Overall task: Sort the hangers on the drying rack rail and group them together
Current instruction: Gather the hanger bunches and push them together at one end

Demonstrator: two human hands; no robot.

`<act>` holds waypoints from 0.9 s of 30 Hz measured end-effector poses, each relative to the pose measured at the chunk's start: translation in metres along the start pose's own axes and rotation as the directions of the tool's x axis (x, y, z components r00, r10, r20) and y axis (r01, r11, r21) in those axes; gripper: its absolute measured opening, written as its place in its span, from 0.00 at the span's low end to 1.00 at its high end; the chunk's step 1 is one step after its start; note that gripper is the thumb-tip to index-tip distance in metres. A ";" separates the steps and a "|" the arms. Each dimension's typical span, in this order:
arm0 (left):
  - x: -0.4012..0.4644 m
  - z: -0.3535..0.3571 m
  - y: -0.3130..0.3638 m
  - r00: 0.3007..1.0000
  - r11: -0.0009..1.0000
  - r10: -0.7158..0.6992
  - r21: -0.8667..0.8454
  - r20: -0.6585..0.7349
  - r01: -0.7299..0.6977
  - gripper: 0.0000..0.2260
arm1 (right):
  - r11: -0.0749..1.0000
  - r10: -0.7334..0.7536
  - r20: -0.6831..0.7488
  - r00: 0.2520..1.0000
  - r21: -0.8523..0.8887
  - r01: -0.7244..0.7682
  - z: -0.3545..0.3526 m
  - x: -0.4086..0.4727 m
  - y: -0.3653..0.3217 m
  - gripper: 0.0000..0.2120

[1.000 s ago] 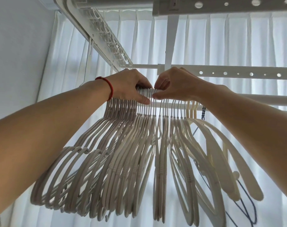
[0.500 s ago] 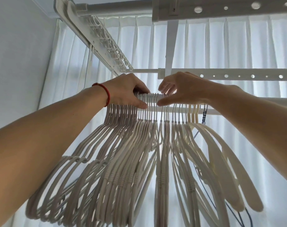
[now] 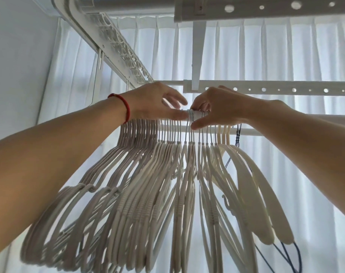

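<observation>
Several white and grey hangers (image 3: 140, 194) hang packed together from the white rack rail (image 3: 197, 114), fanning out below. My left hand (image 3: 154, 103), with a red band at the wrist, reaches over the rail; its fingers are spread and its thumb touches the metal hooks on the left. My right hand (image 3: 223, 109) curls over the rail and pinches a few hanger hooks (image 3: 190, 119) between fingers and thumb. A short bare piece of rail shows between the two hands. Wider cream hangers (image 3: 262, 198) hang at the right end of the bunch.
A dark blue wire hanger (image 3: 295, 255) hangs behind the cream ones. A perforated crossbar (image 3: 286, 89) runs just behind the hands, with another overhead (image 3: 266, 8). A clip rail (image 3: 120, 46) slants along the left. White curtains (image 3: 246, 56) fill the background.
My left hand has loosened from a closed grip on the hooks to spread fingers. The hooks between my hands have parted, baring a short stretch of rail.
</observation>
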State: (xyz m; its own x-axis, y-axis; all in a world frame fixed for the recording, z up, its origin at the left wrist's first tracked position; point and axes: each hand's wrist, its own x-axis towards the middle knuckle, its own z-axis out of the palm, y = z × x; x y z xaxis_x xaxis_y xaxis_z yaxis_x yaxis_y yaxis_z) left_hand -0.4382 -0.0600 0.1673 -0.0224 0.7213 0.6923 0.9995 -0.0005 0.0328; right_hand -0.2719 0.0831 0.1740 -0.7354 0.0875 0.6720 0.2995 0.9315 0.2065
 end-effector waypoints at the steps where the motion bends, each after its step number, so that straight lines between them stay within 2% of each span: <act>1: 0.002 0.002 0.004 1.000 1.000 0.019 -0.010 -0.013 -0.019 0.31 | 1.000 -0.001 -0.002 1.000 0.009 0.001 -0.001 0.000 0.000 0.24; 9: 0.011 0.015 0.004 0.998 1.000 0.027 0.003 -0.052 -0.027 0.20 | 1.000 0.007 -0.002 1.000 0.010 -0.007 0.002 0.001 0.003 0.22; 16: 0.008 0.012 0.000 0.999 1.000 0.020 -0.012 -0.033 -0.021 0.17 | 0.999 0.007 0.007 1.000 0.042 -0.007 0.002 0.001 0.005 0.23; 22: 0.011 0.014 0.003 0.999 0.999 0.029 -0.015 -0.039 -0.029 0.24 | 0.999 0.009 0.011 1.000 0.046 -0.009 0.001 0.000 0.004 0.24; 27: 0.013 0.016 0.001 0.998 1.000 0.019 -0.019 -0.066 -0.020 0.19 | 0.998 0.012 0.013 1.000 0.055 -0.013 0.001 0.001 0.005 0.23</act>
State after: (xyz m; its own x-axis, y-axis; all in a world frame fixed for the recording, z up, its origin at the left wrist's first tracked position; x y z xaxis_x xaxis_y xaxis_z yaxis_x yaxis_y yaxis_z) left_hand -0.4376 -0.0398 0.1651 -0.0052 0.6738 0.7389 0.9991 -0.0277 0.0323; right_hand -0.2716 0.0884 0.1745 -0.7393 0.1033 0.6654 0.2748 0.9484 0.1581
